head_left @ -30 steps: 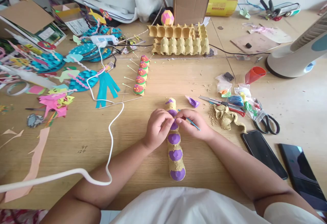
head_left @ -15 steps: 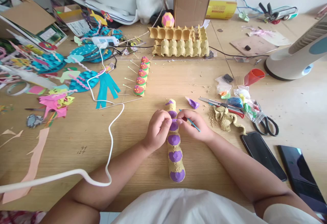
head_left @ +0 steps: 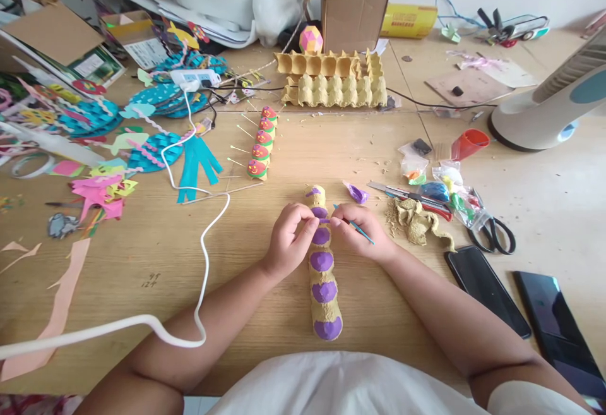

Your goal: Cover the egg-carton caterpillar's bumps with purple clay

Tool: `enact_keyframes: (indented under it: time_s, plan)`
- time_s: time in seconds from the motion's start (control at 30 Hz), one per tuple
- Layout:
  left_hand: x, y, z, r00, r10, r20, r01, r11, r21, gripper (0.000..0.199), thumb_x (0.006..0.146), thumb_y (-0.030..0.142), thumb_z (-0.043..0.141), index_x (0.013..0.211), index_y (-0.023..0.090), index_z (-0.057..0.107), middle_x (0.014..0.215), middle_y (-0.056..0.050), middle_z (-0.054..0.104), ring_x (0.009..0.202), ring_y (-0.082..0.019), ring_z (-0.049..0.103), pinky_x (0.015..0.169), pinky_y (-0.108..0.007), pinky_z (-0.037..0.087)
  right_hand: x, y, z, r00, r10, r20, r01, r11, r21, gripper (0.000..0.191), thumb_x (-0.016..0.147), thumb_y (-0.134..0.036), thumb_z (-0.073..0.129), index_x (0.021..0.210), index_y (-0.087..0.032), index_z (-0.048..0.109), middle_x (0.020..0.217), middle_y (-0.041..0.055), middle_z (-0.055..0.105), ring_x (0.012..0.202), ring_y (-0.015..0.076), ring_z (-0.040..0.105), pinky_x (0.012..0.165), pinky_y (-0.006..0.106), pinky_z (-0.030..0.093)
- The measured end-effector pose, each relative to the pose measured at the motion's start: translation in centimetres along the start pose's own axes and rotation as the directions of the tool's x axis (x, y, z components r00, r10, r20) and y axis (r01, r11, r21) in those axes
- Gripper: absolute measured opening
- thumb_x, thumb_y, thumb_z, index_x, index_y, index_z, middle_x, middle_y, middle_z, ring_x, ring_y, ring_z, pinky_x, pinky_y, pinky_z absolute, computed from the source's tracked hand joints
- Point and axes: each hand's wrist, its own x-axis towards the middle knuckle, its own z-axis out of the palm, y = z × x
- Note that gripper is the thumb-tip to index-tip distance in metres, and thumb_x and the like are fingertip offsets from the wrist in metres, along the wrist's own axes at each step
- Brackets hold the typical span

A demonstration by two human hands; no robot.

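Note:
My left hand is closed in a pinch on one end of a small purple strip of modelling clay. The other end meets the pinched fingertips of my right hand, which also keeps a thin blue stick tool tucked in its grip. Below both hands, an egg-carton strip lies lengthwise on the table, with purple clay patches on its bumps. Its farthest bump bears just a small purple piece. An opened packet of purple clay rests beyond my right hand.
Red and green decorated carton strip with pins stands farther left. To the right lie a utility knife, carton scraps, scissors and two phones. A white cable crosses near my left forearm. Egg cartons sit behind.
My right hand has shifted slightly right, and more of the purple clay strip shows between my fingertips. The egg-carton strip remains on the table.

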Motion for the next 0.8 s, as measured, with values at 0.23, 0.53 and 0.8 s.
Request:
enact_keyframes:
  time_s: [0.23, 0.53, 0.8]
  plan:
    - [0.2, -0.9, 0.1, 0.991, -0.127, -0.03, 0.126, 0.991, -0.05, 0.013, 0.102, 0.033, 0.064, 0.099, 0.022, 0.069, 0.097, -0.005, 0.071, 0.093, -0.02, 0.066, 0.09, -0.035, 0.054, 0.2, 1.0, 0.0, 0.998, 0.066, -0.025, -0.067, 0.995, -0.071, 0.039, 0.106, -0.052, 0.054, 0.084, -0.021, 0.062, 0.072, 0.0008, 0.06, 0.066, 0.0153, 0.052, 0.064, 0.03, 0.042]
    - [1.2, -2.8, 0.2, 0.953, -0.302, -0.027, 0.295, 0.943, -0.152, 0.019, 0.098, 0.038, 0.071, 0.104, 0.021, 0.077, 0.103, -0.006, 0.076, 0.097, -0.019, 0.07, 0.093, -0.034, 0.055, 1.8, 1.5, 0.0, 0.986, 0.108, -0.126, -0.126, 0.982, -0.141, 0.028, 0.102, -0.047, 0.06, 0.093, -0.021, 0.066, 0.074, 0.0007, 0.062, 0.066, 0.016, 0.05, 0.066, 0.031, 0.042]
    - [1.7, -3.6, 0.4, 0.938, -0.337, -0.078, 0.322, 0.934, -0.156, 0.024, 0.095, 0.04, 0.073, 0.105, 0.02, 0.081, 0.103, -0.007, 0.08, 0.093, -0.02, 0.071, 0.092, -0.035, 0.057, 2.2, 1.1, 0.0, 0.976, 0.167, -0.137, -0.19, 0.965, -0.182, 0.021, 0.1, -0.036, 0.058, 0.088, -0.02, 0.065, 0.072, 0.0, 0.061, 0.066, 0.0158, 0.052, 0.066, 0.03, 0.041]
